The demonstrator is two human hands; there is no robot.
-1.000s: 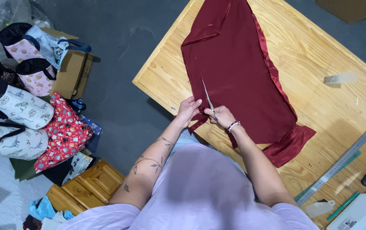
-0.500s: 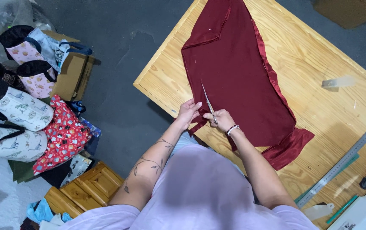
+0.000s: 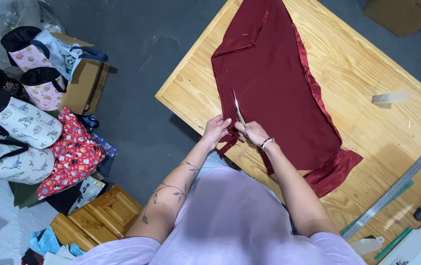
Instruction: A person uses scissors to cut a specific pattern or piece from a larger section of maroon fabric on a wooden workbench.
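Dark red fabric [image 3: 279,93], satiny, limp, likely slippery, spread mid-frame on the counter [image 3: 367,64]. Left hand [image 3: 216,130] pinching its near edge, right hand [image 3: 253,132] gripping scissors [image 3: 238,111].

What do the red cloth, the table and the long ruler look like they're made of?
Red cloth: probably satin-like woven fabric; its folded edges show a soft sheen and it drapes limply. Table: light wood, visible grain, smooth, likely varnished. Long ruler: seemingly metal, grey, thin and straight.
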